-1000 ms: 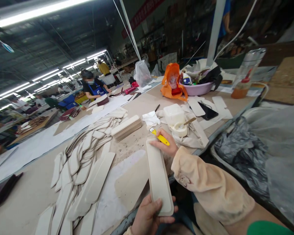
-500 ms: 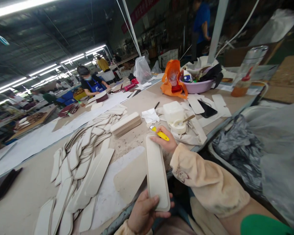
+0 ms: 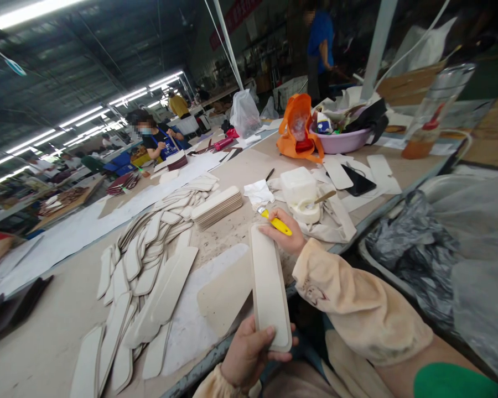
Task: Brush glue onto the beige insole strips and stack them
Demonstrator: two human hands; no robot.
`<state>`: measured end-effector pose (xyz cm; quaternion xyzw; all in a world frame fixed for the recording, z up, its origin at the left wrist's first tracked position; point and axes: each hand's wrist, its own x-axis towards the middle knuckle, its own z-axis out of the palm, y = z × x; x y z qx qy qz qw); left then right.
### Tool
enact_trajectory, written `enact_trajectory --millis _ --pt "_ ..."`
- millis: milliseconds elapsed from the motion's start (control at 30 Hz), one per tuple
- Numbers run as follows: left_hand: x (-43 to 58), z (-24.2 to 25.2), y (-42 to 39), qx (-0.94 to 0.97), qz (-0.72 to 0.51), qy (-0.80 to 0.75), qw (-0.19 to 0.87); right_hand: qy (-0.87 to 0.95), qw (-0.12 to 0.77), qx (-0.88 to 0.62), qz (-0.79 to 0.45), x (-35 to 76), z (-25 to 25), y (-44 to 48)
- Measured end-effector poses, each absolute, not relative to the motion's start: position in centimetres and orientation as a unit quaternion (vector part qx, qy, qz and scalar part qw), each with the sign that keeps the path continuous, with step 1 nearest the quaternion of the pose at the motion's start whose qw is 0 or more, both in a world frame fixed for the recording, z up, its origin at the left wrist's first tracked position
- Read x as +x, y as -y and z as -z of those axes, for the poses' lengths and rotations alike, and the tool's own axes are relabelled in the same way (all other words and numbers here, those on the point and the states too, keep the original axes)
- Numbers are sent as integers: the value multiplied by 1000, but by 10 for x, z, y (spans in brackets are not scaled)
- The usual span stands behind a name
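A long cream panel (image 3: 269,282) with rounded corners is held up at the table's front edge. My left hand (image 3: 253,348) grips its lower end, thumb on top and fingers beneath. At the upper end, my right hand (image 3: 287,235) is closed round a yellow-handled brush (image 3: 279,222), with its fingers also against the panel. Left of the panel, a beige sheet (image 3: 224,296) lies on white paper (image 3: 186,342). A neat stack of similar panels (image 3: 218,207) stands beyond it.
A loose heap of cream panels (image 3: 149,276) covers the table's left. Behind my right hand are a white plastic tub (image 3: 297,185), a tape roll (image 3: 307,213) and a phone (image 3: 359,181). Farther back stand an orange bag (image 3: 292,124), a purple basin (image 3: 340,142) and an amber bottle (image 3: 421,141).
The view has shifted slightly, so the table appears farther right. Both hands keep their hold on the panel and brush. The co-worker in the blue apron has raised their hands.
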<state>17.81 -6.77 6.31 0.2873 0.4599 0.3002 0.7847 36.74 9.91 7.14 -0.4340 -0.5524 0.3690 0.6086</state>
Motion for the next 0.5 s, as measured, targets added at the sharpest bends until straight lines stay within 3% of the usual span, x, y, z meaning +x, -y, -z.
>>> enact_trajectory --millis 500 --pt "179 -60 67 300 -325 -393 806 574 612 -428 -335 368 -76 -97"
